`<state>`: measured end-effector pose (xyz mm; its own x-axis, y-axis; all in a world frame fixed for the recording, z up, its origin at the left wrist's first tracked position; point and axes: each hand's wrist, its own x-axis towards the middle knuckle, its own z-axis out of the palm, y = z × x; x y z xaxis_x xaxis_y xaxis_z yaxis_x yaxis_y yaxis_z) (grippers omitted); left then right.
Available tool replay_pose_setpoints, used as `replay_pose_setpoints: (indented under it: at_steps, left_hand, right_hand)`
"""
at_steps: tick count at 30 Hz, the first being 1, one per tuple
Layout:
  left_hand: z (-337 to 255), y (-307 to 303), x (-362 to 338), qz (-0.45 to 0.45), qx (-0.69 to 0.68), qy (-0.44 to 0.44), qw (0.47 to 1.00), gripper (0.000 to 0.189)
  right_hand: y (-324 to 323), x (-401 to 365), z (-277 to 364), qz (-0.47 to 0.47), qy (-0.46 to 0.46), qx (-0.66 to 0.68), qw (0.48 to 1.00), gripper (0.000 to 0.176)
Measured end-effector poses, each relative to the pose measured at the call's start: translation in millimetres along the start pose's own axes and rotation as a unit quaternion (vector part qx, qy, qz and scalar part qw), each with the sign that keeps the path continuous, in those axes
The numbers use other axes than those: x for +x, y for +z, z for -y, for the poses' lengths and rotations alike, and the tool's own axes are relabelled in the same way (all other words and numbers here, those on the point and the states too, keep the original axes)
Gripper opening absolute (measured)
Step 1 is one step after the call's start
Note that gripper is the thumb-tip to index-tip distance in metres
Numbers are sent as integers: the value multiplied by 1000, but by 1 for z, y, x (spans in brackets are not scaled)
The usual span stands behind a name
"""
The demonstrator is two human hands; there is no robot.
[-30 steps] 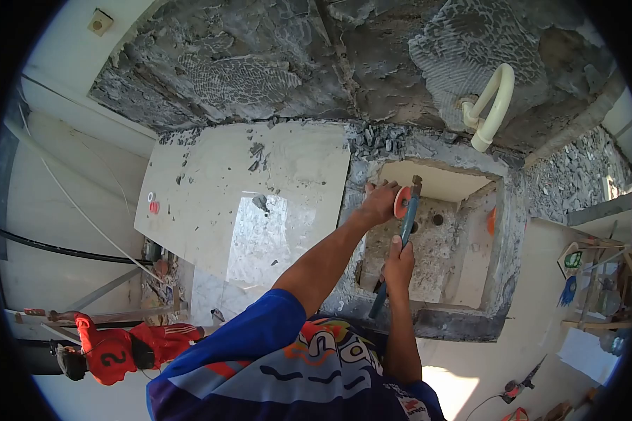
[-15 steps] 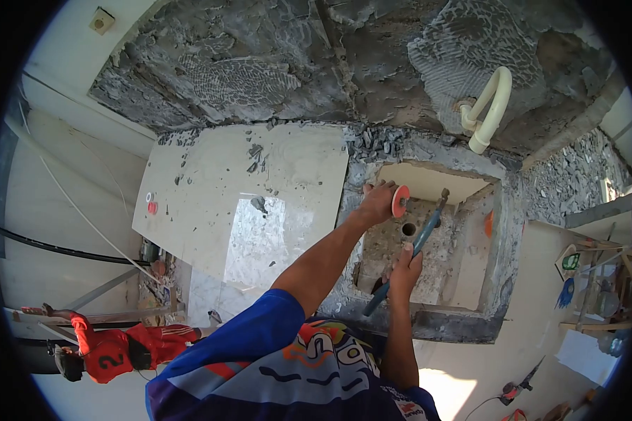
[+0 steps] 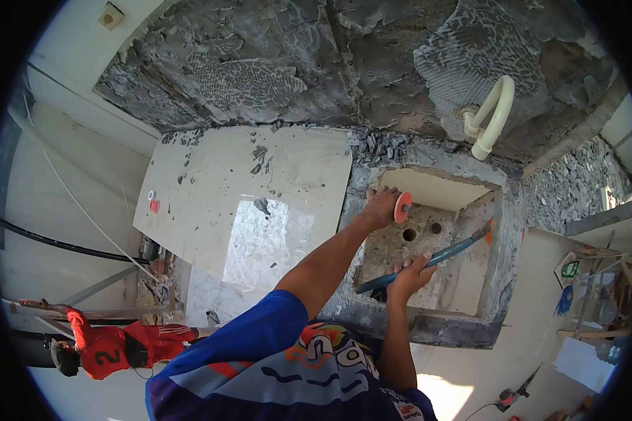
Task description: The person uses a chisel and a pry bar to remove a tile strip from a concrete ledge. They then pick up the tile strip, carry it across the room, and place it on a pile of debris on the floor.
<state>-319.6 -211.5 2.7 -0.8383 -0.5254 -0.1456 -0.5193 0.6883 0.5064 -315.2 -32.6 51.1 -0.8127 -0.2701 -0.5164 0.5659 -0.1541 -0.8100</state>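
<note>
At the left inner edge of a rectangular basin [image 3: 442, 324] set in the counter, my left hand [image 3: 380, 208] is closed round a chisel. The chisel's red round guard [image 3: 402, 208] and its small metal end face right; its blade is hidden behind my hand. Over the basin, my right hand [image 3: 410, 278] is wrapped round the blue-green handle of a hammer [image 3: 453, 250]. The hammer's blurred head end lies near the basin's right wall, apart from the chisel. Two dark round holes show in the rough basin floor.
A cream slab [image 3: 309, 175] with grey rubble lies left of the basin. A curved cream pipe [image 3: 497, 116] juts from the stripped wall [image 3: 260, 63]. A person in red [image 3: 112, 347] is at lower left. A power tool [image 3: 514, 398] with a cord lies at lower right.
My right hand has swung the hammer away from the chisel, its head moving right and down towards the basin's right wall. My left hand still grips the chisel in the same place.
</note>
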Motion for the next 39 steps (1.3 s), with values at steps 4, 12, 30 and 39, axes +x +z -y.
replay_pose_setpoints:
  at_steps: [4, 12, 30, 39]
  left_hand:
    - [2, 3, 2, -3, 3, 2, 1000, 41]
    - [1, 2, 3, 5, 25, -5, 1000, 42]
    - [3, 6, 6, -22, 18, 12, 1000, 37]
    - [2, 8, 4, -5, 37, -2, 999, 38]
  right_hand:
    - [-14, 16, -27, 138, 55, -250, 957, 27]
    - [-10, 14, -31, 100, 38, -161, 981, 29]
    - [-2, 6, -27, 166, 110, -189, 962, 32]
    - [-2, 3, -26, 82, 66, -82, 991, 27]
